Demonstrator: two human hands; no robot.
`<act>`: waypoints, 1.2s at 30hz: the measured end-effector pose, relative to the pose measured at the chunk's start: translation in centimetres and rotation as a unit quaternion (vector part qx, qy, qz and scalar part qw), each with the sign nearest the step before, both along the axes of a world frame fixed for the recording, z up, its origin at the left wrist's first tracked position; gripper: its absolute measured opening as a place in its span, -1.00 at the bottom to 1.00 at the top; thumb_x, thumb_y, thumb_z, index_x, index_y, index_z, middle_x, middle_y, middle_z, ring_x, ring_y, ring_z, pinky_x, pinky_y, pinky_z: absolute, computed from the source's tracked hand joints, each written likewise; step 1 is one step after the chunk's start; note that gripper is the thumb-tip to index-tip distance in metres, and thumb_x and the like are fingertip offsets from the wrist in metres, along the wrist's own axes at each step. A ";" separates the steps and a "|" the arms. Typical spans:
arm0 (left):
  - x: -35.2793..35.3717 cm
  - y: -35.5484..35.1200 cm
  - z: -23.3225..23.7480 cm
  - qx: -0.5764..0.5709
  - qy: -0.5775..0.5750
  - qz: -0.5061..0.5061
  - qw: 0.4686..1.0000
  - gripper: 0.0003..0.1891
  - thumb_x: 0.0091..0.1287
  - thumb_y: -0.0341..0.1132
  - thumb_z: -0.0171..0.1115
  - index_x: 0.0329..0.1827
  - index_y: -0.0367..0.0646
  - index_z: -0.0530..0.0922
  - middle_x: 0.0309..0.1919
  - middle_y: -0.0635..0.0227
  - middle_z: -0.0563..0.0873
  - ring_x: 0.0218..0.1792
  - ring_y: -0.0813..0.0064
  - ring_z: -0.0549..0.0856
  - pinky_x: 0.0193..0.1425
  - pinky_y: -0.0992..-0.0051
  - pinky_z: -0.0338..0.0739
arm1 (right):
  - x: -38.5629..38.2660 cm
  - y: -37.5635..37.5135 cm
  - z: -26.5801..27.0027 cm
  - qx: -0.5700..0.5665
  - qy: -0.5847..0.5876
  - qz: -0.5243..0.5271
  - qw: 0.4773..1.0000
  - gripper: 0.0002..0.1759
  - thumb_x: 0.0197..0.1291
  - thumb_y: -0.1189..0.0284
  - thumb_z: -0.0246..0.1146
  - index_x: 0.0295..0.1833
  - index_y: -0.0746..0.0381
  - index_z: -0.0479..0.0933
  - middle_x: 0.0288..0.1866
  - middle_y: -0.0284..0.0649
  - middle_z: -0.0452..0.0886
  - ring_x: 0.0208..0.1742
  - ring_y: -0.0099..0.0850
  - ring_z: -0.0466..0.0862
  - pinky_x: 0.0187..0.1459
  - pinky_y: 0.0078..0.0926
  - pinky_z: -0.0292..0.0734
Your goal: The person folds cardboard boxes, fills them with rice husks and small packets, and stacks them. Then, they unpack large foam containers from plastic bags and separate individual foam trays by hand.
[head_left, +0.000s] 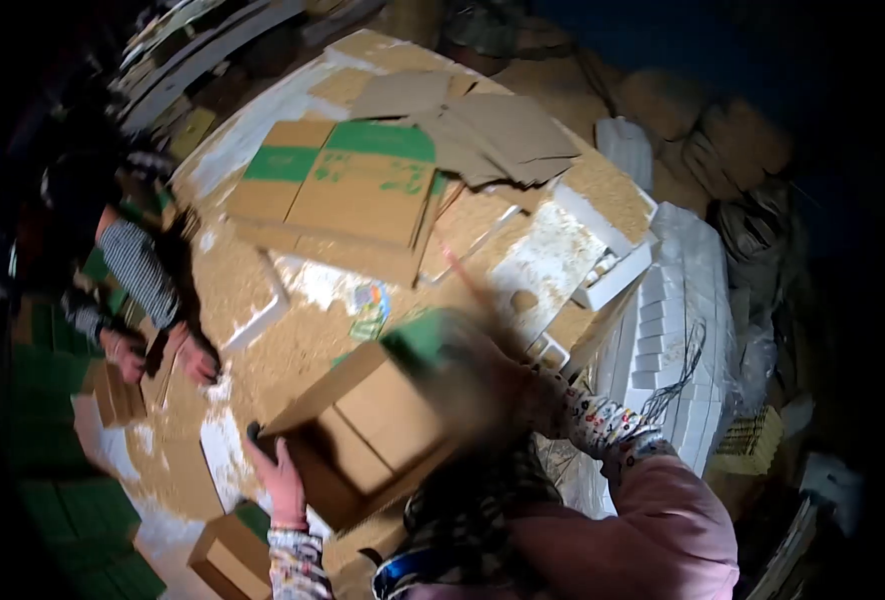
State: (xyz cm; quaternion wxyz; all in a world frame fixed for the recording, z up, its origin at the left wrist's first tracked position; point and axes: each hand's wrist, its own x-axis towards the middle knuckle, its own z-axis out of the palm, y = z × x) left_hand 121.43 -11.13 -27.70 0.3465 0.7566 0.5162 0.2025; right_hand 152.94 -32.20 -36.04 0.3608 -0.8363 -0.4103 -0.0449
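An open cardboard box (388,420) is tilted in front of me, its inside facing up and its bottom seam showing. My left hand (283,485) grips the box's left edge, with the thumb along the wall and dark material at the fingertips. My right hand (478,375) is smeared by motion near the box's upper right corner. Its fingers cannot be made out, nor whether it touches the box. A green patch (418,338) shows just behind the box's far wall. Small colourful printed pieces (369,305) lie on the table beyond it.
Flattened green-striped cartons (363,190) and brown cardboard sheets (493,130) cover the far side of the dusty table (248,290). White blocks in plastic (678,310) stand right. A co-worker's hands (198,358) work at left near a small box (118,398). Another carton (228,560) sits below.
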 end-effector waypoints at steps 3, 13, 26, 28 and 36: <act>-0.6 -0.5 0.6 0.012 0.048 -0.019 0.999 -0.45 0.33 -0.60 0.00 0.41 -0.35 0.14 0.31 0.02 0.36 0.33 0.21 0.33 0.46 0.32 0.11 | 15.0 -6.4 1.1 0.255 0.287 -0.292 0.876 -0.16 0.29 0.09 0.18 0.44 0.43 0.05 0.44 0.20 0.14 0.46 0.02 0.15 0.43 -0.26 0.06; 0.3 -0.9 1.5 -0.007 0.011 -0.061 0.998 -0.45 0.39 -0.41 0.00 0.42 -0.30 0.13 0.27 0.02 0.33 0.18 0.24 0.42 0.25 0.34 0.37 | 36.1 -20.1 -6.4 0.228 0.279 -0.406 0.840 -0.23 0.28 0.22 0.22 0.45 0.33 0.07 0.31 0.09 0.36 0.27 -0.18 0.42 0.24 -0.35 0.34; -2.1 -0.7 -2.7 -0.094 -0.266 0.038 0.959 -0.47 0.41 -0.51 -0.08 0.45 -0.26 0.10 0.34 0.11 0.31 0.32 0.25 0.34 0.44 0.34 0.17 | 12.5 -20.5 -0.4 0.356 0.458 -0.157 0.799 -0.54 0.38 0.31 0.07 0.30 0.32 0.33 0.14 -0.17 0.56 0.09 -0.30 0.59 0.12 -0.34 0.52; -1.5 0.1 -2.8 -0.250 -0.351 0.117 0.895 -0.54 0.45 -0.34 0.00 0.40 -0.17 0.24 0.25 0.20 0.43 0.20 0.38 0.47 0.29 0.38 0.40 | 8.7 -19.0 -0.4 0.249 0.430 -0.080 0.864 -0.53 0.39 0.31 0.06 0.32 0.31 0.31 0.18 -0.14 0.53 0.12 -0.26 0.58 0.15 -0.29 0.50; 2.9 0.3 -0.7 -0.304 -0.408 0.068 0.858 -0.51 0.47 0.02 -0.08 0.21 -0.20 0.41 -0.07 0.29 0.59 -0.12 0.48 0.57 -0.06 0.46 0.49 | -2.0 -4.2 22.0 0.009 0.590 0.134 0.796 -0.45 0.28 0.48 0.19 0.35 0.33 0.26 0.17 -0.21 0.52 0.09 -0.45 0.56 0.06 -0.53 0.49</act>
